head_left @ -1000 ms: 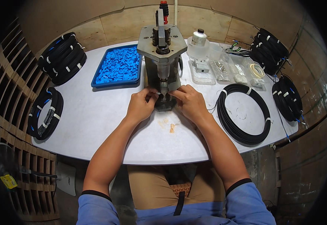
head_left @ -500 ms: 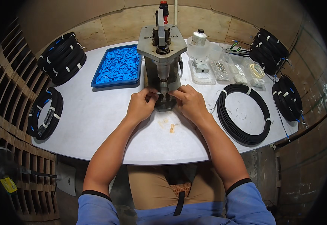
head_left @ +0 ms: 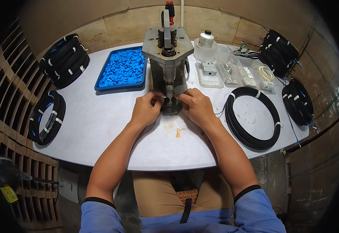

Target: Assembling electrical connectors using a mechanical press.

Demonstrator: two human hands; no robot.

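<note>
A metal hand press stands upright in the middle of the table, its vertical ram coming down between my two hands. Left of its lower end, my left hand is closed in a pinch; a small pale bit shows at the fingertips, too small to name. From the other side my right hand pinches close to the tool, and what it holds is hidden by the fingers. A thin black cable runs from the large black cable coil and vanishes behind my right wrist.
A dark blue tray full of small blue pieces lies left of the press. Bundled black coils stand at the far left, with more coils at the far right. Clear boxes of small parts and a white bottle sit behind right.
</note>
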